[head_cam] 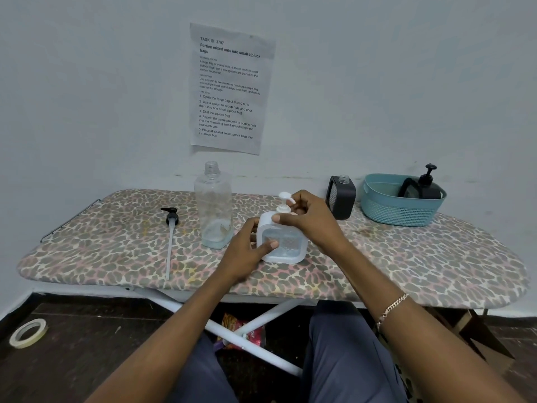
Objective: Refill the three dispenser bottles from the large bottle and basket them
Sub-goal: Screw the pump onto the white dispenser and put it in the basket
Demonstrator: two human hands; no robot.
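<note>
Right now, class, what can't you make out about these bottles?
Head view:
1. Pump collar of white dispenser bottle: covered by right hand.
2. Lower body of basketed black bottle: behind basket wall.
3. Fill level of open black bottle: dark casing hides it.

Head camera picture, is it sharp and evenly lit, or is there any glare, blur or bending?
Head view: soft, dim, even light with no hard shadows; no strong glare on the clear tall plastic bottle; the wide lens bows the leopard-print ironing board at its ends; the printed paper sheet on the wall is sharp enough to read its headings.
</note>
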